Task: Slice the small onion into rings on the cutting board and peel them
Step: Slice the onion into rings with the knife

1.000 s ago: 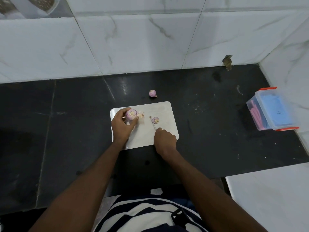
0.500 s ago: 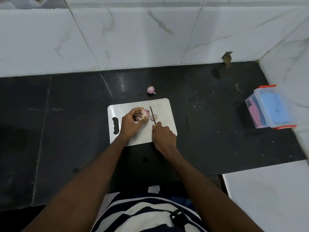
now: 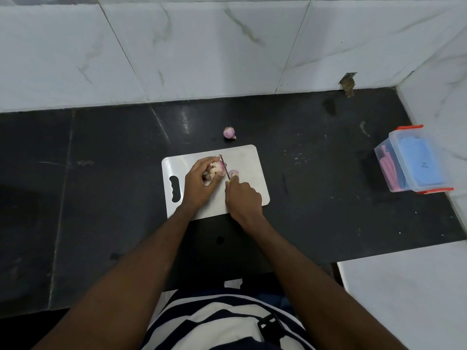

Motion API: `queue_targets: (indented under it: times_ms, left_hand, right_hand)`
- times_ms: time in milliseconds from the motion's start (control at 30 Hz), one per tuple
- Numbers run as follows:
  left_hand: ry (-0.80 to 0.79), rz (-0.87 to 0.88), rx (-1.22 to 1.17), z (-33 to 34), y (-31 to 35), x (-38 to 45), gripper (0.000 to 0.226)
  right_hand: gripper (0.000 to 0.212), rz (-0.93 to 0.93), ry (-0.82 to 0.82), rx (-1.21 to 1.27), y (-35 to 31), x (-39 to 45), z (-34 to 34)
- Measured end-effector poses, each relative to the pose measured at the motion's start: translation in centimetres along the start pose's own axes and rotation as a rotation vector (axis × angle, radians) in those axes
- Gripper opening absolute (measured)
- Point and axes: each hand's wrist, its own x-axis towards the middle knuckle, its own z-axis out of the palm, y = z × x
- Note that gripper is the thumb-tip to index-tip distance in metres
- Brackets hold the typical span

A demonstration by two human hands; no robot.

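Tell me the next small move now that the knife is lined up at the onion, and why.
Probably press the knife down through the onion to free another ring. The left hand pins the onion on the cutting board, the right hand holds the blade at the onion's cut face, and only one slice lies beside it.

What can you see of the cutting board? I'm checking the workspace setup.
The cutting board is a flat, pale, rounded rectangle with a wavy handle slot at its left end. It lies flat on the dark countertop. The left hand pins the onion on it, a cut slice lies beside the knife, and the right hand rests over it.
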Motion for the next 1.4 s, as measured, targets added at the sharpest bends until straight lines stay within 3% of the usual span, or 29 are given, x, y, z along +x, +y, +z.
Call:
queue_targets:
  times_ms: [233,533,900,1133,1400]
  left_hand:
    - [-0.001,-0.080,-0.007,0.4,-0.6,0.3,0.041]
    - [0.006,-0.054,0.004,0.6,-1.2,0.2,0.051]
    - [0.006,-0.008,0.014,0.6,-1.0,0.1,0.039]
    - [0.009,0.000,0.032,0.3,-1.1,0.2,0.042]
    - [0.006,-0.008,0.047,0.3,-1.1,0.5,0.038]
  right_hand:
    - [0.053,0.028,-0.022,0.010,-0.5,0.6,0.2]
    - [0.049,0.065,-0.026,0.034,-0.8,0.6,0.4]
    - [0.051,0.077,-0.057,0.034,-1.2,0.5,0.0]
    - [0.032,0.062,-0.102,0.012,-1.8,2.2,-0.8]
    - [0.039,0.056,-0.134,0.022,-1.1,2.2,-0.7]
